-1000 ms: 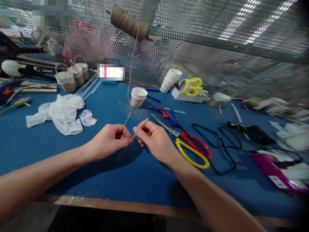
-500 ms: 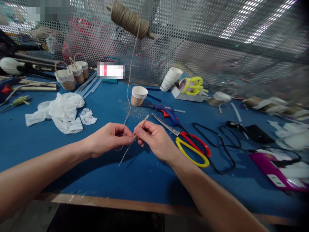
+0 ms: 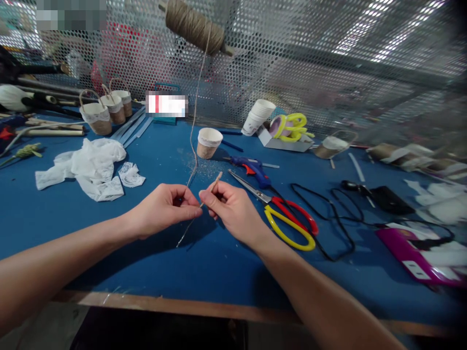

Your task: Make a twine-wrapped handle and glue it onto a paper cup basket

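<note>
My left hand is closed, its thumb and forefinger pinching twine against a thin wire. Beside it, my right hand grips the twine-wrapped end of that wire, whose tip pokes up past the fingers. The bare, twisted tail of the wire hangs below my left fingertips. A strand of twine runs down from the spool to my left hand. Just beyond the hands stands a small cup, brown below with a white lace rim. How the twine crosses the wire is partly hidden by my fingers.
Scissors and a blue glue gun lie right of my hands, with a black cord beyond. White lace is heaped at left. Several handled cups stand behind it. Stacked paper cups lean at the back.
Both hands keep their grip in nearly the same place, with a slight shift of the fingers on the wrapped wire. The whole view has moved a little.
</note>
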`<move>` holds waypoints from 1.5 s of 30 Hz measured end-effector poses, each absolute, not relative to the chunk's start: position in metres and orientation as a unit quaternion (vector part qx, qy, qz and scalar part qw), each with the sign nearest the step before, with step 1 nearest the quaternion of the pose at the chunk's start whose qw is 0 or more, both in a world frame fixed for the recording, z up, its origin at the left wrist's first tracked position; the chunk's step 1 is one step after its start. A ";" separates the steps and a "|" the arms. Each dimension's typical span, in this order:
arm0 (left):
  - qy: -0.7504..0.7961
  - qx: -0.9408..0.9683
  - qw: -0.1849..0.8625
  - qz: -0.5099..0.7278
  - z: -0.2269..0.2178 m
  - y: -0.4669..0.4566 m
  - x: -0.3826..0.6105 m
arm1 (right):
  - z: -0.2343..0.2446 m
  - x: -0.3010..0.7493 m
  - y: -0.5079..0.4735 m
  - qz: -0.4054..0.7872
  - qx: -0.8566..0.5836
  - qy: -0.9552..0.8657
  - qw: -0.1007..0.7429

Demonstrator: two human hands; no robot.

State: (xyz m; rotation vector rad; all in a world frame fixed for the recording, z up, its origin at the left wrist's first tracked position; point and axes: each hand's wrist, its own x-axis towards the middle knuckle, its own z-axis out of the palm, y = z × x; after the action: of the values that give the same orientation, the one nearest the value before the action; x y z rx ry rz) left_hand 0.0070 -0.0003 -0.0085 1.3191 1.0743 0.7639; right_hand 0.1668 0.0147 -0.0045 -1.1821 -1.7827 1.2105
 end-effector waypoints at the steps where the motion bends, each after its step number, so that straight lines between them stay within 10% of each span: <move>1: 0.467 0.565 0.595 0.330 -0.009 -0.001 0.008 | -0.005 0.166 0.014 0.461 -0.452 -0.685 0.337; 11: 0.416 0.489 0.697 0.319 -0.008 0.000 0.007 | -0.005 0.168 0.016 0.582 -0.382 -0.638 0.329; 45: 0.492 0.564 0.581 0.321 -0.009 -0.005 0.011 | -0.009 0.161 0.011 0.428 -0.486 -0.688 0.328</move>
State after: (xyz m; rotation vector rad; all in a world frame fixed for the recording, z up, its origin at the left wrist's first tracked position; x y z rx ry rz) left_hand 0.0110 -0.0046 -0.0090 1.3177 1.1490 0.7504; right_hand 0.1611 0.0113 -0.0093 -1.2736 -1.8016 1.1198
